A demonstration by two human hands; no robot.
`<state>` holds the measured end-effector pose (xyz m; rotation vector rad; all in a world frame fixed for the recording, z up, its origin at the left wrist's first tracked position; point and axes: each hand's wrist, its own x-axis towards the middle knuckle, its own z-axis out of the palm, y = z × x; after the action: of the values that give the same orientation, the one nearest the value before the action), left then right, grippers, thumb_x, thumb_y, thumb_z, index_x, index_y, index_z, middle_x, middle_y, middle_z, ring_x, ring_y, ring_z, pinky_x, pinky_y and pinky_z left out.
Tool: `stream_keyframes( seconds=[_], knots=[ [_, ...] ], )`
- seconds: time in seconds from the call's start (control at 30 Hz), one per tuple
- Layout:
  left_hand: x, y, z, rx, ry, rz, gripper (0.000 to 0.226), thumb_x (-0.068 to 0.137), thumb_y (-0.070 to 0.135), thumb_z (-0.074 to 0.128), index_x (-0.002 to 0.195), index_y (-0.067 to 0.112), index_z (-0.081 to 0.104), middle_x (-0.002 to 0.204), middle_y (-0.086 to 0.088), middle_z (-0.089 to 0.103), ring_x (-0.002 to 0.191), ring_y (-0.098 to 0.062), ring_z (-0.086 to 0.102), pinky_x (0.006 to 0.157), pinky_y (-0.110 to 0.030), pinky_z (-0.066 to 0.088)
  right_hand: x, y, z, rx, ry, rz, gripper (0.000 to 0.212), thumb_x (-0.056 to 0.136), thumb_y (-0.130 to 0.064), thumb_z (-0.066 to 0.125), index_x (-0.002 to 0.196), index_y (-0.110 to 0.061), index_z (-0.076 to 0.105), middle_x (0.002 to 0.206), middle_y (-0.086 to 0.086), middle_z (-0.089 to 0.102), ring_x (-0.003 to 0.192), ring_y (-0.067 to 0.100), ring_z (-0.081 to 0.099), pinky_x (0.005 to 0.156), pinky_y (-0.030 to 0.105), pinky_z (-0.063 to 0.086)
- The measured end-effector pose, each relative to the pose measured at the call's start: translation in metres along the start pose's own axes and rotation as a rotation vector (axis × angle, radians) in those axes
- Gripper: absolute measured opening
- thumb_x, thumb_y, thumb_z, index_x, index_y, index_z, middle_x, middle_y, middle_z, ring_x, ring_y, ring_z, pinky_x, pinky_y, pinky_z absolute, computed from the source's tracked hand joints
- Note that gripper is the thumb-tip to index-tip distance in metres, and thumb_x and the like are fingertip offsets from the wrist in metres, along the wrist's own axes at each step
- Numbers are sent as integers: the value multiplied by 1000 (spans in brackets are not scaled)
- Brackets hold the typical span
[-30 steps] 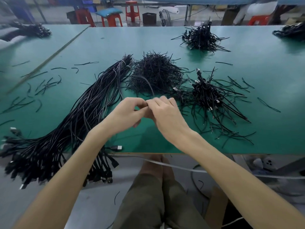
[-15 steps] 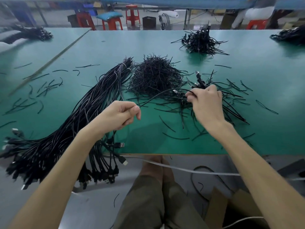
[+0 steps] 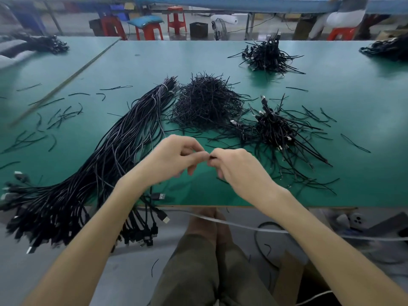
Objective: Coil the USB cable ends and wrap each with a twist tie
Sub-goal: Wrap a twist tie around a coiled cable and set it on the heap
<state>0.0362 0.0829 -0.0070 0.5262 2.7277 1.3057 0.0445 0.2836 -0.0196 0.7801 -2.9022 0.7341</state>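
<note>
My left hand (image 3: 174, 160) and my right hand (image 3: 238, 171) meet fingertip to fingertip above the green table (image 3: 353, 184), near its front edge. Both pinch a small black piece (image 3: 211, 157), mostly hidden by the fingers; I cannot tell whether it is cable or tie. A thick bundle of black USB cables (image 3: 106, 164) runs from the table's middle down over the front edge at the left. Behind my hands lies a heap of black twist ties (image 3: 205, 104). To its right sits a pile of short tied cables (image 3: 273, 131).
Another cable pile (image 3: 267, 56) sits at the far right of the table, and loose ties (image 3: 59, 115) are scattered at the left. Red stools (image 3: 150, 32) stand beyond the table. A white cord (image 3: 242, 227) runs below the table edge above my knees.
My right hand has come back from the pile of tied cables on the right to meet my left hand. My left hand has shifted slightly right and its fingers now pinch.
</note>
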Motion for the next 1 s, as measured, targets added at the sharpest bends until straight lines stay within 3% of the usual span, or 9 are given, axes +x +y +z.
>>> stream_keyframes(
  seconds=[0.2, 0.27, 0.43, 0.57, 0.67, 0.77, 0.87, 0.93, 1.0],
  knots=[
    [-7, -30, -27, -785, 85, 5, 22, 92, 25, 74, 106, 9, 73, 87, -3, 71, 78, -16, 64, 80, -27, 56, -8, 13, -2, 453, 58, 87, 28, 105, -14, 50, 86, -12, 70, 56, 9, 61, 46, 7, 44, 58, 17, 37],
    [-6, -36, -25, -971, 33, -1, 27, 90, 27, 77, 111, 12, 73, 92, 1, 70, 81, -14, 65, 85, -31, 57, -8, 9, 2, 490, 78, 75, 30, 106, -19, 50, 84, -13, 69, 56, 10, 59, 45, 7, 43, 56, 22, 38],
    [1, -31, -2, -1444, 56, -71, 29, 89, 35, 76, 111, 16, 76, 89, 7, 63, 77, -8, 58, 75, -24, 54, -9, 8, 7, 462, 75, 35, 27, 104, -27, 53, 85, -16, 69, 58, 15, 57, 55, 30, 50, 64, 42, 47],
    [4, -20, 13, -1547, 139, -90, 34, 102, 44, 51, 89, 19, 70, 96, 1, 66, 92, -15, 66, 87, -31, 57, -13, 10, 17, 487, 2, 0, 29, 105, -31, 53, 86, -18, 71, 56, 10, 58, 48, 16, 48, 57, 26, 44],
    [-3, -12, 7, -1711, -81, -4, 46, 110, 45, 32, 84, 19, 60, 74, 9, 61, 66, -7, 60, 78, -25, 55, -10, 16, 19, 498, -85, 18, 38, 103, -40, 56, 73, -18, 67, 50, -2, 52, 46, 7, 43, 55, 20, 40],
    [-16, -11, -8, -1156, -354, 96, 51, 110, 47, 31, 74, 23, 58, 54, 10, 51, 45, -5, 40, 51, -22, 36, 2, 26, 0, 460, -75, 50, 58, 93, -56, 62, 53, -16, 47, 45, -8, 45, 42, 6, 36, 50, 18, 33],
    [-19, -4, -2, -252, -421, 147, 42, 109, 38, 43, 80, 22, 68, 64, 6, 69, 50, -10, 60, 51, -21, 41, 14, 29, -17, 513, -1, 69, 64, 96, -56, 55, 48, -17, 41, 41, -8, 38, 39, 8, 32, 48, 16, 29],
    [-15, 0, 14, -26, -222, 126, 32, 109, 27, 46, 88, 26, 71, 73, 16, 73, 64, 5, 65, 61, -13, 46, 17, 21, -18, 586, 46, 57, 64, 101, -54, 50, 49, -18, 45, 40, -7, 41, 37, 8, 35, 47, 14, 31],
    [-10, -2, 32, -105, 64, 124, 26, 106, 26, 47, 103, 16, 71, 93, 5, 76, 87, -3, 67, 80, -32, 55, 16, 7, -12, 683, 100, 24, 61, 102, -53, 48, 52, -19, 46, 42, -6, 43, 38, 10, 37, 46, 16, 32]
  ],
)
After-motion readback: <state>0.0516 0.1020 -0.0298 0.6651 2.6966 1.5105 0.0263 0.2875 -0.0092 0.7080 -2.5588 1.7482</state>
